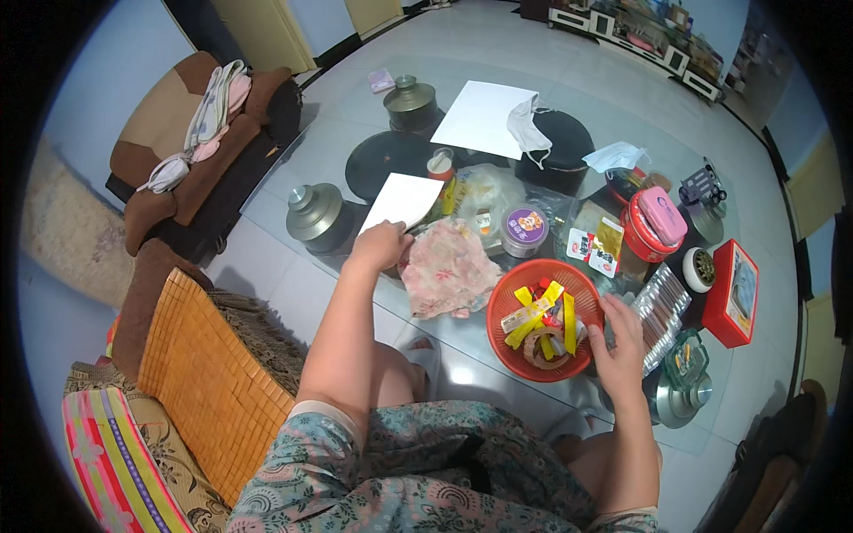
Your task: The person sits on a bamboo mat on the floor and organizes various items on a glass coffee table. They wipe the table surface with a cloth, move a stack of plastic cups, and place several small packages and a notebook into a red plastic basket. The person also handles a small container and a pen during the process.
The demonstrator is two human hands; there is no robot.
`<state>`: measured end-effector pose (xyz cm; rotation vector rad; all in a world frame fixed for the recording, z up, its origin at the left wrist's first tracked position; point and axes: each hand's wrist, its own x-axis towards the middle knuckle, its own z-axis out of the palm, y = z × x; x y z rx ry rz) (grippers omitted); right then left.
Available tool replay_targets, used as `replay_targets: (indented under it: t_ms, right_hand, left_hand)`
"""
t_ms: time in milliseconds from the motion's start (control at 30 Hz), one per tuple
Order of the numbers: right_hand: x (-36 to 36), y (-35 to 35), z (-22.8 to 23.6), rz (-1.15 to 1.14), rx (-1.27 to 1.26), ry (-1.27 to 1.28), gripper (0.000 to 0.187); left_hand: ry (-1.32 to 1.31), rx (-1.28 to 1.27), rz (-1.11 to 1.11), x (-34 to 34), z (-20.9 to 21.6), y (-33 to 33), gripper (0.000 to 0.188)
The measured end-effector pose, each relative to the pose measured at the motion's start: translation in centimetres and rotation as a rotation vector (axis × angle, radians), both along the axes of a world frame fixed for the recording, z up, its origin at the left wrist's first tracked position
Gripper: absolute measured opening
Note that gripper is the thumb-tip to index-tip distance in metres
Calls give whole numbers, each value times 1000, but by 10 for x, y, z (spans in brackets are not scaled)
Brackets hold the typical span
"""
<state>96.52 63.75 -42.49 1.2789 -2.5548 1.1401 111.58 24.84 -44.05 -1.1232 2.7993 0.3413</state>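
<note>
In the head view, the left hand (382,246) is at the near edge of a white sheet (407,197) on the glass bench (626,124); I cannot tell how closed that grip is. The right hand (622,338), grip wide, is at the right rim of the orange-red basket (498,342) containing yellow packets (569,324). 1 floral cloth (449,266) lies between.

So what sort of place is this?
Likely a living room in a home: there is a padded brown sofa with cloths on it, a glass table full of household odds and ends, and a long low cabinet beyond.
</note>
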Motion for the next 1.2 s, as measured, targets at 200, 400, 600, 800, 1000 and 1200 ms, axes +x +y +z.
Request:
replay_targets:
  t_ms: [200, 400, 600, 800, 1000, 1200]
  right_hand:
    - [-1, 0, 0, 7, 16, 29, 35]
    - [1, -1, 1, -16, 8, 47, 32]
    - [-17, 17, 5, -126, 36, 82, 30]
    - [-54, 68, 7, -234, 329, 37, 74]
    - [-40, 61, -5, -224, 666, 50, 113]
    - [-57, 51, -10, -355, 490, 243, 65]
  left_hand:
    - [219, -287, 48, 14, 0, -11, 21]
    - [302, -321, 51, 6, 9, 0, 20]
    - [327, -277, -37, 8, 1, 7, 40]
    - [493, -118, -55, -12, 29, 58, 24]
    - [606, -68, -49, -36, 28, 71, 23]
    - [702, 88, -65, -42, 25, 73, 22]
